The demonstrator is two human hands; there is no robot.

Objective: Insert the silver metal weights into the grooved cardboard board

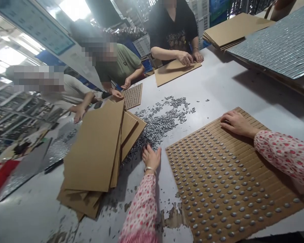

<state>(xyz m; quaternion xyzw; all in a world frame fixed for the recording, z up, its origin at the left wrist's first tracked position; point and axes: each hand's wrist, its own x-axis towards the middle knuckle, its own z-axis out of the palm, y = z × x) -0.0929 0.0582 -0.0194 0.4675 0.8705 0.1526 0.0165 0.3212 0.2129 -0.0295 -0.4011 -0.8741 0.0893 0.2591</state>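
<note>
My left hand [151,157] reaches to the near edge of a loose pile of small silver oval metal pieces [162,123], palm down, thumb and fingers apart. Whether any piece lies under its fingertips is hidden. To the right lies a ridged brown cardboard sheet [245,148] with rows of the same silver pieces set along its grooves. The rows cover its left and near part, while bare grooves show at its far right. My right hand [234,123] rests on that bare part near the far edge, fingers stretched to the left, with nothing visible in them.
Stacked cardboard sheets [93,152] stand left of the pile. At the back right are more cardboard [238,28] and a large silver-striped panel [276,44]. Three people work across the white table [207,79]; one handles a cardboard sheet [176,72], another a studded sheet [133,96].
</note>
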